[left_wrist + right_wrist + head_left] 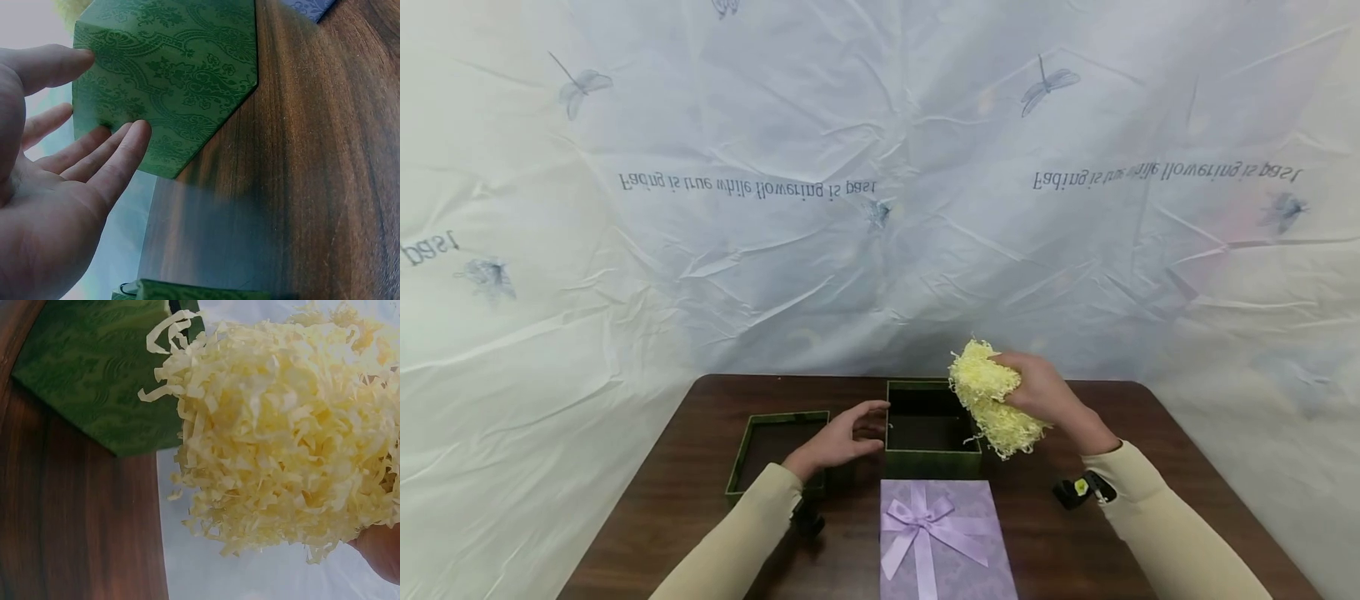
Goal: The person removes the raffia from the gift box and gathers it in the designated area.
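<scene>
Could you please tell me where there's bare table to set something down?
The table shows bare left of the shallow green tray, and between the purple box and right sleeve. It is crowded around the green box: left hand by its left wall, right hand holding yellow shreds at its right.

Square green patterned box [932, 463] is facing open side up, leaving entry from above at left and middle. Pale-yellow shredded-paper clump [988, 400] in the right hand [1045, 392] is crowding its right rim. Left hand [841, 437] is occupying the left flank; lilac rectangular box with satin bow [946, 542] is blocking the front. Dark wood tabletop [1037, 533] is offering bare lanes either side of the lilac one.
</scene>
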`<action>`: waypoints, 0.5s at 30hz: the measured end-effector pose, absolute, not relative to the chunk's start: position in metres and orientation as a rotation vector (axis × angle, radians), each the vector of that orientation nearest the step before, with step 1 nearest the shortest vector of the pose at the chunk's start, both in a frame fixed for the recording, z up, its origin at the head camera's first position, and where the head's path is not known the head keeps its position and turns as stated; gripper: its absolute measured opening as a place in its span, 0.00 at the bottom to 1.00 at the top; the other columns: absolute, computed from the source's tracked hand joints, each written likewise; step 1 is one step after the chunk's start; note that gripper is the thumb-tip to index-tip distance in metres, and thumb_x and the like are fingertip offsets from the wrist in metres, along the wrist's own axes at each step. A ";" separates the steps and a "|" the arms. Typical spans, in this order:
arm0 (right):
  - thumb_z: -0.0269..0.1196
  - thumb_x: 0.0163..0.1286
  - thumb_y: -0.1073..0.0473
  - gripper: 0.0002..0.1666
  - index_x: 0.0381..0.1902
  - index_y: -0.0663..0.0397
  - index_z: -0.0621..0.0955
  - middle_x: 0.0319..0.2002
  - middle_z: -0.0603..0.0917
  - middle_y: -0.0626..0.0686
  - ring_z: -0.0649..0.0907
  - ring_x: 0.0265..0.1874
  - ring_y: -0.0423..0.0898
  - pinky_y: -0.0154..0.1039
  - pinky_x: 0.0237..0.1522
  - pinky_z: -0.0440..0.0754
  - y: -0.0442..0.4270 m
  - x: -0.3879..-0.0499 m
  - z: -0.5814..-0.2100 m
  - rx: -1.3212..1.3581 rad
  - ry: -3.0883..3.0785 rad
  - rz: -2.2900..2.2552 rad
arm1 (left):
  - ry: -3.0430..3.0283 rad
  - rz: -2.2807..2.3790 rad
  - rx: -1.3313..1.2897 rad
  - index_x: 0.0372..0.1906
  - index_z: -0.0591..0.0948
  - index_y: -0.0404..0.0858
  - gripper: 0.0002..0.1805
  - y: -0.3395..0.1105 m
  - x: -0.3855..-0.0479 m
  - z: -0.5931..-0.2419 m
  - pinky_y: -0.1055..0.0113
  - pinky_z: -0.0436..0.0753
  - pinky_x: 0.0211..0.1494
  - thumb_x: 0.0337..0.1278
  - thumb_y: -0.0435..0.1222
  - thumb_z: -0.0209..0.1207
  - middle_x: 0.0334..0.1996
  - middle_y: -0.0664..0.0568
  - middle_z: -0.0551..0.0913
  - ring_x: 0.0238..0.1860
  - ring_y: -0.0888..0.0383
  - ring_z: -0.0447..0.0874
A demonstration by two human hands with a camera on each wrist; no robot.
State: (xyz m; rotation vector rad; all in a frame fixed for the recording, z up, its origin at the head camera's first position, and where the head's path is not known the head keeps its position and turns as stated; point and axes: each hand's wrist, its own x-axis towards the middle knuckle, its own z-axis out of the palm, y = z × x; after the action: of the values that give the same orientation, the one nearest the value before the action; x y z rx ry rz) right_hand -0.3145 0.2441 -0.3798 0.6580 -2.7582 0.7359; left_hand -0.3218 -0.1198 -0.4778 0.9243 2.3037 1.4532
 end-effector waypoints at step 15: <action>0.62 0.47 0.75 0.42 0.65 0.65 0.72 0.63 0.74 0.69 0.60 0.09 0.36 0.33 0.18 0.69 0.274 -0.308 -0.388 0.566 -2.786 0.798 | 2.327 1.440 0.889 0.72 0.63 0.49 0.32 -0.117 -0.318 -0.476 0.51 0.77 0.62 0.66 0.36 0.59 0.70 0.41 0.65 0.63 0.48 0.75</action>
State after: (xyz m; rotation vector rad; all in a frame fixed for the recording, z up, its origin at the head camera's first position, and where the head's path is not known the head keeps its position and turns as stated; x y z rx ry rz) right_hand -0.3084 0.2744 -0.3876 0.5655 -2.7855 0.7977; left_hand -0.3183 -0.1173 -0.4757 0.8889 2.3274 1.4399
